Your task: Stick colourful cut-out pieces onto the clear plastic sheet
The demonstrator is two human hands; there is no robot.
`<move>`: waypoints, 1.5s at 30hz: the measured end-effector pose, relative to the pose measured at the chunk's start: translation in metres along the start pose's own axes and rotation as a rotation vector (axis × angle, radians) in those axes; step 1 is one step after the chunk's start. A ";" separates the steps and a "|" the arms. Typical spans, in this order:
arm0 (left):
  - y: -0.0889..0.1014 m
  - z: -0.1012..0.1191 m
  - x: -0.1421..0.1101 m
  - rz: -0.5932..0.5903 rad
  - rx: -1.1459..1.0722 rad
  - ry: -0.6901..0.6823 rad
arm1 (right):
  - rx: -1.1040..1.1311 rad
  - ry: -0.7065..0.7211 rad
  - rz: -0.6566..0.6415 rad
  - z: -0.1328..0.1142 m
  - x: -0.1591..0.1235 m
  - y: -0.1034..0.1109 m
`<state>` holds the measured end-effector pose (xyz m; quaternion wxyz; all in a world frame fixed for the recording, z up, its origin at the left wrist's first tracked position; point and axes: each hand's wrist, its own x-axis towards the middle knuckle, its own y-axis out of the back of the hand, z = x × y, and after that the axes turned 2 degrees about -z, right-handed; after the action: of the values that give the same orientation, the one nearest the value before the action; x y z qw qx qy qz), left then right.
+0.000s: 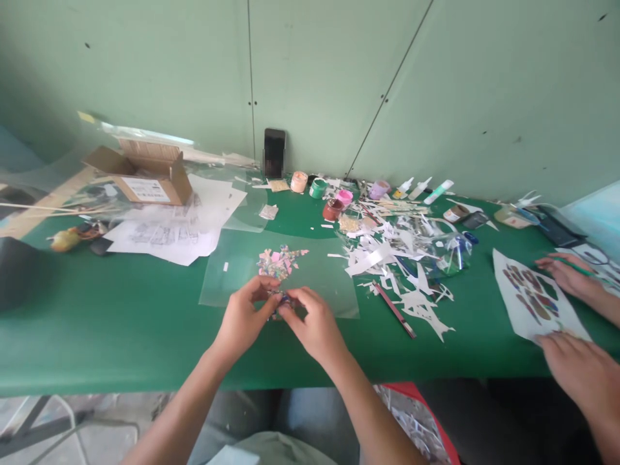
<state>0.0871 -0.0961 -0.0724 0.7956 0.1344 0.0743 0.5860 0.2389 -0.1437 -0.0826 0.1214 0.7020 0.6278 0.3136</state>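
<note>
My left hand (252, 312) and my right hand (307, 318) meet at the middle of the table, fingertips pinched together. Between them is a small multicoloured piece (278, 297), mostly covered by my fingers, so its kind is unclear. Just beyond my fingertips lies a pile of pink, blue and white scraps (278, 263). The pile rests on a clear plastic sheet (329, 290) spread over the green tabletop.
White paper offcuts (378, 258) and a pencil (394, 310) lie to the right. Paint jars (318, 188) and a phone (274, 153) stand by the wall. At left are a cardboard box (150, 177) and printed sheets (169, 236). A co-worker's hands (576, 361) hold a patterned sheet (513, 310).
</note>
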 end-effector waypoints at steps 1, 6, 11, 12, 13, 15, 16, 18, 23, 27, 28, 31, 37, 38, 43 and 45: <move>0.000 -0.001 0.000 -0.001 -0.011 -0.005 | 0.017 -0.013 0.004 0.001 0.004 -0.006; 0.017 -0.005 0.000 0.117 0.211 -0.076 | 0.032 -0.035 -0.001 0.008 0.011 -0.018; 0.063 -0.012 0.003 0.241 0.794 -0.209 | 0.187 -0.115 -0.021 0.010 0.004 -0.010; 0.071 -0.016 0.003 0.212 0.873 -0.192 | 0.223 -0.139 -0.008 0.012 0.003 -0.009; 0.078 -0.021 0.002 0.184 0.934 -0.172 | 0.260 -0.164 0.011 0.014 0.002 -0.009; 0.086 -0.030 -0.001 0.162 1.011 -0.138 | 0.334 -0.214 0.054 0.018 0.001 -0.010; 0.088 -0.034 -0.003 0.158 1.026 -0.132 | 0.370 -0.232 0.071 0.021 0.001 -0.011; 0.089 -0.040 -0.007 0.160 1.031 -0.137 | 0.438 -0.249 0.107 0.024 0.000 -0.012; 0.085 -0.042 -0.010 0.188 1.017 -0.137 | 0.525 -0.257 0.354 0.030 -0.005 -0.013; 0.084 -0.041 -0.009 0.182 1.035 -0.131 | 0.471 -0.282 0.600 0.034 -0.009 -0.012; 0.084 -0.041 -0.010 0.182 1.036 -0.135 | 0.434 -0.274 0.655 0.034 -0.011 -0.009; 0.084 -0.041 -0.010 0.173 1.035 -0.151 | 0.256 -0.221 0.793 0.039 -0.013 0.011; 0.084 -0.042 -0.011 0.170 0.992 -0.163 | 0.146 -0.263 0.739 0.067 -0.011 0.051; 0.084 -0.042 -0.011 0.176 0.984 -0.160 | 0.163 -0.269 0.728 0.072 -0.011 0.053; 0.082 -0.043 -0.011 0.195 0.951 -0.140 | 0.181 -0.295 0.725 0.090 -0.009 0.051; 0.082 -0.044 -0.010 0.204 0.945 -0.136 | 0.138 -0.302 0.717 0.093 -0.009 0.051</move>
<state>-0.0031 -0.0774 -0.0894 0.5892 0.5256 0.2664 0.5528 0.3351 -0.1406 -0.1286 0.0480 0.9215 0.3374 0.1863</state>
